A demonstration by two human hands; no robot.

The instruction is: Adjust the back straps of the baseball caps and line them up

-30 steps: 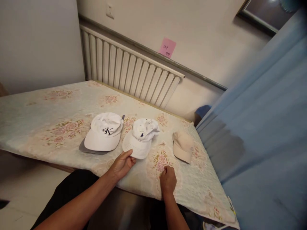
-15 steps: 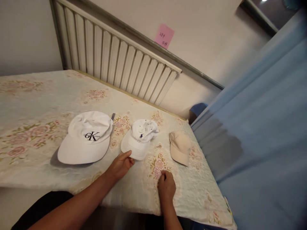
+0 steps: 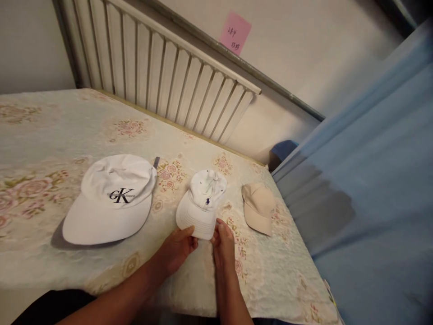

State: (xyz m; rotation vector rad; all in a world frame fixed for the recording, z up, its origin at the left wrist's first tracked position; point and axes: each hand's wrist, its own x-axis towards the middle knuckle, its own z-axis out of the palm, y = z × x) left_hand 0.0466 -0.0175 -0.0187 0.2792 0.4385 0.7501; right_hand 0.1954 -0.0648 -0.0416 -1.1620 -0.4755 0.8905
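In the middle of the bed lies a white baseball cap (image 3: 198, 212) with a small dark blue horse-rider logo, its brim towards me. My left hand (image 3: 179, 247) pinches the front edge of that brim, thumb on top. At the brim's right corner, the fingers of my right hand (image 3: 223, 237) are closed against the edge. To the left sits a larger-looking white cap (image 3: 108, 203) with black "CK" lettering and a grey strap end behind. A beige cap (image 3: 259, 207) rests on the right, apart from both hands.
The bed (image 3: 135, 144) has a pale flowered cover. A white radiator (image 3: 169, 72) runs along the wall behind it, below a pink note (image 3: 236, 32). Blue curtain cloth (image 3: 365, 189) hangs on the right, with a dark blue object (image 3: 283, 151) partly behind it.
My right hand has moved up and left from the bed cover to the middle cap's brim. The middle cap has turned slightly to face me more. My left hand keeps its pinch.
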